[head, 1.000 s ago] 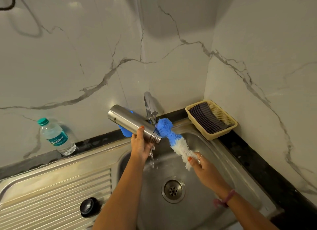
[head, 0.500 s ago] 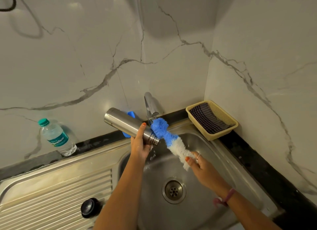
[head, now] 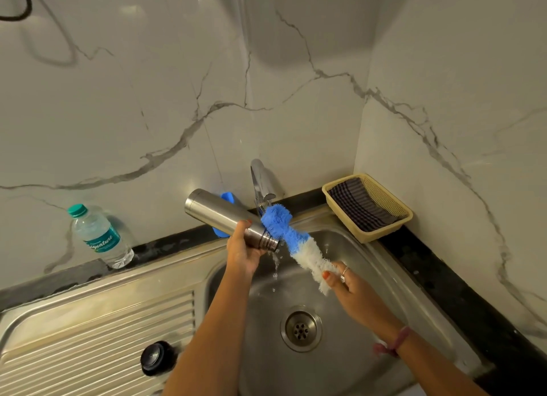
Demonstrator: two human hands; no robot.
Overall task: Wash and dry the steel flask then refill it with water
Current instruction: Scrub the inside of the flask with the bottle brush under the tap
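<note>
The steel flask [head: 219, 213] is tipped nearly level over the sink basin [head: 370, 265], its open threaded mouth pointing right and down. My left hand [head: 242, 250] grips it near the neck. Water dribbles from the mouth into the basin. My right hand [head: 346, 283] holds a fluffy blue and white bottle brush [head: 291, 239] by its white end; the blue tip lies outside the flask, just above the mouth and under the tap [head: 262, 185]. The flask's black cap [head: 155, 357] sits on the ribbed drainboard.
A plastic water bottle [head: 99, 237] with a teal cap stands at the left by the wall. A cream basket [head: 381, 233] with a dark checked cloth [head: 359, 205] sits in the right corner. A blue object [head: 228, 197] lies behind the flask. The drain [head: 300, 327] lies between my forearms.
The flask's base has dipped a little, bringing it closer to level, while water keeps trickling out. The brush and my right hand have stayed close to the flask's mouth.
</note>
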